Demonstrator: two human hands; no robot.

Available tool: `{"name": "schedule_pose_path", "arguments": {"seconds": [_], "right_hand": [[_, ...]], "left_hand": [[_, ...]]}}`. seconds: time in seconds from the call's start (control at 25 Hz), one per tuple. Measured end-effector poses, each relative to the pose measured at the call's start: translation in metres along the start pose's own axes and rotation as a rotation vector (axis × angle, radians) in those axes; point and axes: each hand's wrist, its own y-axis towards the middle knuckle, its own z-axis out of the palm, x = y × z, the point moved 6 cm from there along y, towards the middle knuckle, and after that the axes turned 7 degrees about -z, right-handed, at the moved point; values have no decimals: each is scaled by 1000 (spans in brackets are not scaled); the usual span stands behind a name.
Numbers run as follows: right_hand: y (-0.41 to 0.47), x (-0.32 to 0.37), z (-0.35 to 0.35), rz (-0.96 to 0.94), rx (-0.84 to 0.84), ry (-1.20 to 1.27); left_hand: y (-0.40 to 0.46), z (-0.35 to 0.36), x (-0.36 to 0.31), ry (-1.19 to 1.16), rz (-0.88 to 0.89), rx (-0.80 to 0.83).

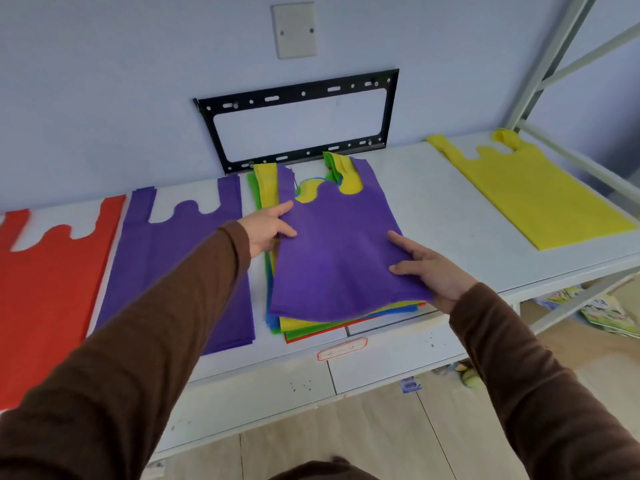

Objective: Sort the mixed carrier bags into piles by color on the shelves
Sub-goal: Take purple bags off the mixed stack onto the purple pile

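A mixed stack of carrier bags [311,323] lies in the middle of the white shelf [433,209], with yellow, green, blue and red edges showing. On top of it is a purple bag [332,247], slightly lifted. My left hand [268,228] grips its left edge. My right hand [433,268] holds its lower right corner, thumb on top. Left of the stack lies a purple pile [173,258], further left a red pile [45,299]. A yellow pile [530,188] lies at the right.
A black metal bracket [298,95] and a white cover plate [294,31] are fixed to the wall behind the shelf. A grey shelf upright [547,60] stands at the right. Packets [606,313] lie on a lower level at the right. Wooden floor is below.
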Motion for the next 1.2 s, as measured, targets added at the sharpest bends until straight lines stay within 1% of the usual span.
{"name": "schedule_pose_path", "arguments": {"seconds": [0.08,0.2,0.32,0.4,0.48,0.6,0.68,0.76,0.8,0.84,0.88,1.0,1.08,1.2], "right_hand": [[5,23,10,-58,1,22],[17,64,50,-193,32,111],[27,89,121,-288,122,240],[33,89,172,-345,169,205],[38,69,220,-351,213,132],[49,10,256,-257,227,-4],[56,-29,259,-191,175,-227],[60,-56,256,-174,137,-566],[60,-65,256,-184,119,-721],[59,-70,257,-199,93,-820],[59,-72,257,-213,68,-856],[59,-71,259,-246,42,-898],[58,-71,259,-269,41,-946],[54,-73,258,-281,29,-944]], "left_hand": [[4,-7,-36,106,87,-36],[-13,-48,-100,258,239,-109],[-67,-124,-144,288,381,-206],[-106,-179,-146,252,466,-250],[-137,-228,-117,188,483,-278],[-131,-279,-21,126,371,-361],[-106,-291,51,110,246,-359],[-85,-289,100,137,123,-326],[-79,-288,113,187,93,-325],[-77,-288,119,250,79,-339],[-76,-288,119,306,81,-362],[-81,-290,105,513,127,-455],[-84,-288,104,629,138,-486],[-86,-284,109,669,127,-484]]}}
